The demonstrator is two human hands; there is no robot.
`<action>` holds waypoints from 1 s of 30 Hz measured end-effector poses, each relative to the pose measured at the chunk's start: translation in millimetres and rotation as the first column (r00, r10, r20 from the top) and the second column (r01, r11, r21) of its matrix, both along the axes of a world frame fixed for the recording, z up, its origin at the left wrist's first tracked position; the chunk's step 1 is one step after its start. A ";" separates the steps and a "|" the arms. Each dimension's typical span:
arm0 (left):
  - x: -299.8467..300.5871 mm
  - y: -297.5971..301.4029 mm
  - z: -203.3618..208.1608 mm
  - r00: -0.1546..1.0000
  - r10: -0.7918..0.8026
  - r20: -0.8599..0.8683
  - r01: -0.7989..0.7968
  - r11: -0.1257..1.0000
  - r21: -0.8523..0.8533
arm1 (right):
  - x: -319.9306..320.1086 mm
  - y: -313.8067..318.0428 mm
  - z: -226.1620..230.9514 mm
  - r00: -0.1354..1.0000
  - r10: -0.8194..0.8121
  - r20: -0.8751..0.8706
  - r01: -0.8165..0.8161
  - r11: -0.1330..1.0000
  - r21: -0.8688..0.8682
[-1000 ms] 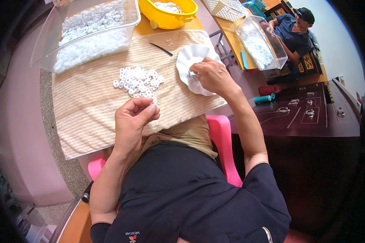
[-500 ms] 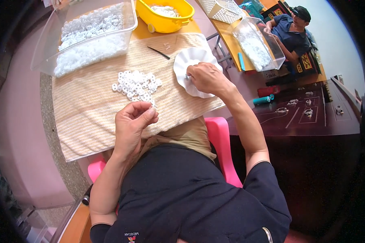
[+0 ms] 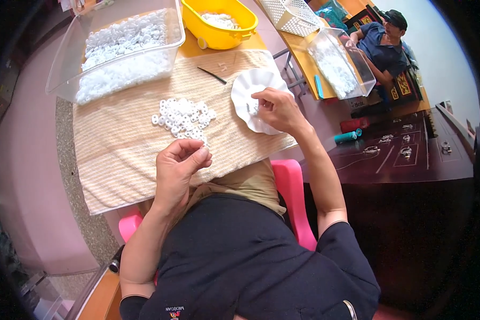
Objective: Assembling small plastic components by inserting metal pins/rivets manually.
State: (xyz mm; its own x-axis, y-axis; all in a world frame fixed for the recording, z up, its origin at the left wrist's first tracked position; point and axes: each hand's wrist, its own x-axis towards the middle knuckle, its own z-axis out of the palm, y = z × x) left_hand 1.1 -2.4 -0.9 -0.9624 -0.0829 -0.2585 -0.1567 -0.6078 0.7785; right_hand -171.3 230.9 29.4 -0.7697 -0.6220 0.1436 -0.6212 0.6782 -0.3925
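Observation:
My left hand [image 3: 178, 166] is closed in a pinch just above the near edge of the cloth. A tiny white bit shows at its fingertips, too small to name. Right beyond it lies a loose pile of small white ring-shaped pieces [image 3: 184, 114]. On the right, my right hand [image 3: 280, 110] hovers over a white dish with a wavy rim [image 3: 244, 90], its thumb and fingers drawn together. Whatever those fingers hold, if anything, is hidden. Some small pale pieces [image 3: 253, 108] lie in the dish beside the fingertips.
A striped cloth [image 3: 117, 165] covers the table. Toward the back stand a clear bin [image 3: 64, 72] full of white pieces and a yellow tub [image 3: 218, 36]. A thin black tool [image 3: 212, 74] lies on the cloth. Beyond, a person [image 3: 386, 45] sits by another clear bin [image 3: 369, 80].
My right hand has shifted slightly right and down over the dish, uncovering the pale pieces there. My left hand stays pinched in nearly the same place. The whole view has shifted a little.

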 end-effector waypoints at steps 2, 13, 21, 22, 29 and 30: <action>0.0 0.6 0.7 1.000 -0.004 0.000 0.004 1.000 -0.004 | 0.3 5.9 -7.2 0.999 -0.036 0.016 0.039 0.976 -0.216; 1.0 4.0 -4.3 1.000 -0.014 -0.014 0.014 1.000 -0.013 | 7.7 18.7 -20.9 0.930 -0.015 0.368 0.231 0.803 -0.550; 1.5 7.3 -7.9 0.998 -0.020 -0.053 0.020 1.000 0.011 | 24.4 9.6 -13.6 0.856 -0.030 0.516 0.404 0.661 -0.632; 1.4 7.5 -8.7 0.998 -0.029 -0.060 0.029 1.000 0.006 | 26.7 8.7 -15.0 0.842 -0.002 0.539 0.424 0.619 -0.661; 2.8 13.8 -7.5 0.997 -0.054 -0.063 0.053 0.998 -0.018 | 37.4 6.5 -18.8 0.799 0.086 0.595 0.493 0.473 -0.730; 2.9 14.9 -6.4 0.997 -0.060 -0.055 0.058 0.998 -0.031 | 39.8 5.3 -17.7 0.798 0.088 0.596 0.494 0.470 -0.732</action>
State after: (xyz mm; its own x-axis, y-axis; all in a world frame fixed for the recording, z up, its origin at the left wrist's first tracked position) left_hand 4.1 12.5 -7.4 -0.9787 -0.0324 -0.2025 -0.1474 -0.5757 0.8042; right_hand -131.5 236.2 11.7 -0.9713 -0.2336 0.0442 -0.0259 -0.0807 -0.9964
